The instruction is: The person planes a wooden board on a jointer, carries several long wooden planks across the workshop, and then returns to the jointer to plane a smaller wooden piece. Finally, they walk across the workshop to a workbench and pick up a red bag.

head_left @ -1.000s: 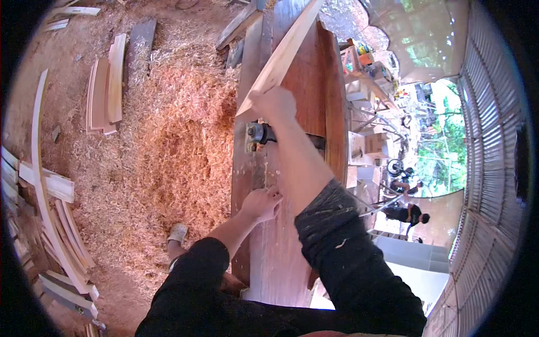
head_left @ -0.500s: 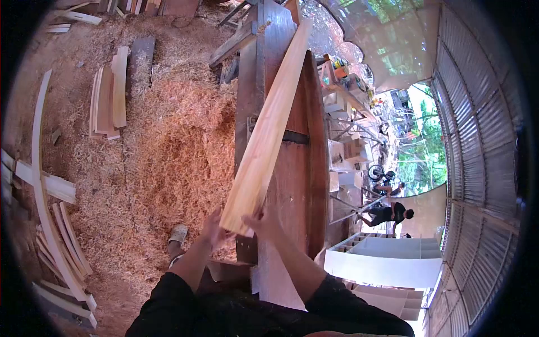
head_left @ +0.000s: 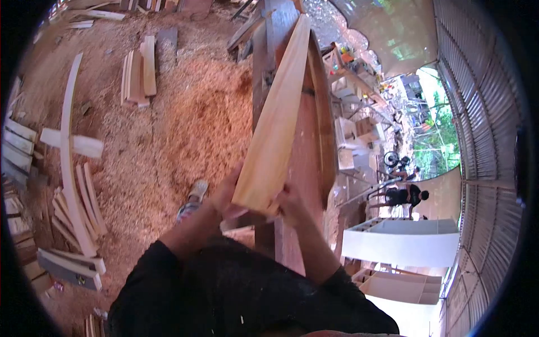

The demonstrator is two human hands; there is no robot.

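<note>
A long, pale wooden board point(head_left: 272, 121) stretches away from me over a dark wooden workbench point(head_left: 306, 135). Its near end is between my two hands. My left hand point(head_left: 229, 191) grips the left edge near the end corner, with part of its fingers under the wood. On the right edge, my right hand point(head_left: 291, 205) is closed around the opposite corner, its thumb side toward the top face. The board's far end overlaps the far part of the bench in this view.
Wood shavings point(head_left: 208, 118) cover the ground left of the bench. Stacked boards point(head_left: 135, 76) and long strips point(head_left: 70, 157) lie farther left. White shelf units point(head_left: 401, 244) stand at the right, and a person point(head_left: 407, 195) is beyond them. Corrugated metal sheeting point(head_left: 488, 129) lines the right side.
The board's near end has come up closer to me and looks wider, with both hands still on it. My view has shifted, moving the surroundings rightward in the picture.
</note>
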